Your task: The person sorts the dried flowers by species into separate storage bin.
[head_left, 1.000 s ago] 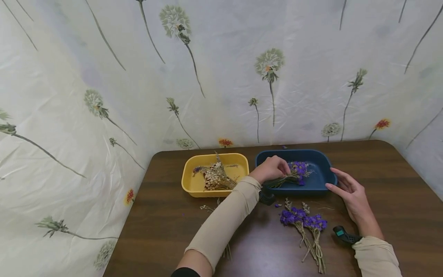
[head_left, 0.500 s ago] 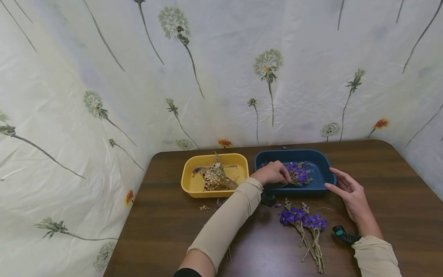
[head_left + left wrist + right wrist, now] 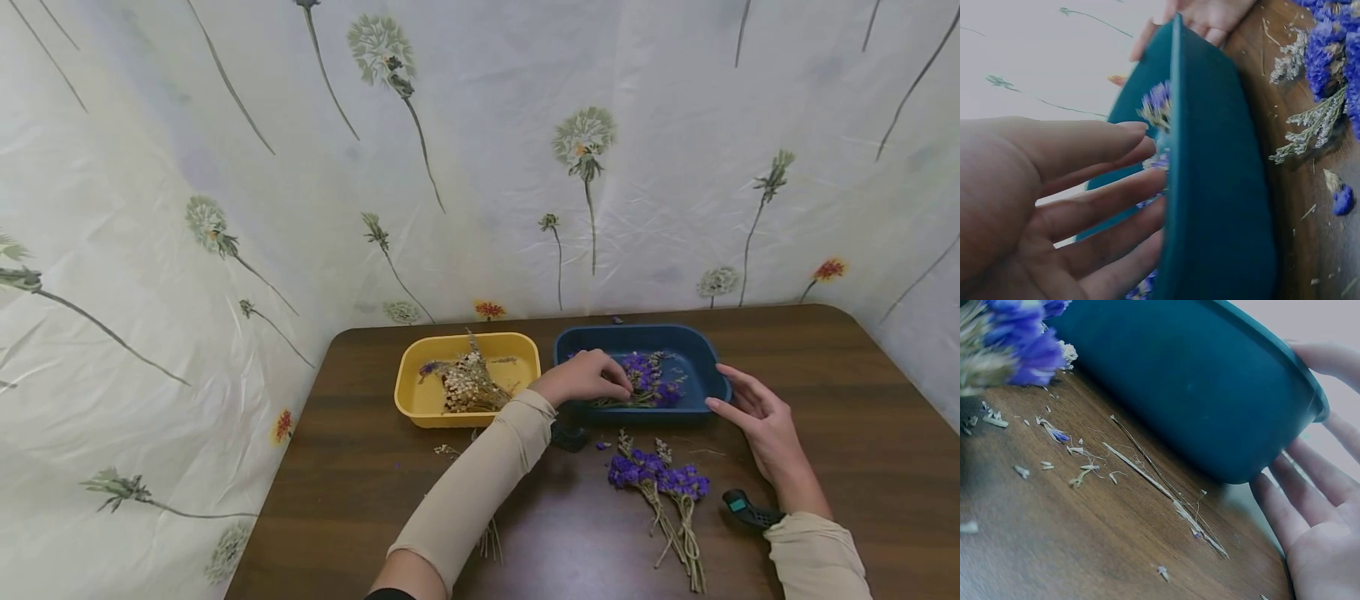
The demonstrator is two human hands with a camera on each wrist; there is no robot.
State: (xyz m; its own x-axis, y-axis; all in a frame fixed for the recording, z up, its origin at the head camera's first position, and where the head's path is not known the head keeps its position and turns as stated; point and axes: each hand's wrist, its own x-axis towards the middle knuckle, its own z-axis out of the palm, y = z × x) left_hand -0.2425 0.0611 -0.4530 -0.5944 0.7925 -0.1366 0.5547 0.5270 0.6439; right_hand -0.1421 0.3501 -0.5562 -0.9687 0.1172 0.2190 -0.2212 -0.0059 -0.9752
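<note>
In the head view my left hand [image 3: 588,377] is over the left part of a blue tray [image 3: 697,404]. Its fingertips are at a bunch of dried purple flowers [image 3: 645,375] lying inside. The left wrist view shows those fingers [image 3: 1110,200] fairly straight, reaching past the tray's rim, with nothing visibly pinched; the rim hides part of the flowers. Against the tray's right end rests my right hand [image 3: 765,425], thumb and fingers extended and touching the outer wall, as the right wrist view also shows. Two tied purple bunches [image 3: 660,483] lie on the table in front.
A yellow tray [image 3: 405,400] holding dried pale flowers [image 3: 468,383] stands left of the blue one. Loose stems [image 3: 491,542] lie partly under my left forearm. Plant scraps [image 3: 1166,494] litter the wooden table [image 3: 337,500]. A floral-patterned curtain [image 3: 480,167] stands behind.
My left hand has come off the stems it pinched and drawn slightly back to the left; the purple bunch now lies lower in the blue tray. My right hand stays at the tray's end.
</note>
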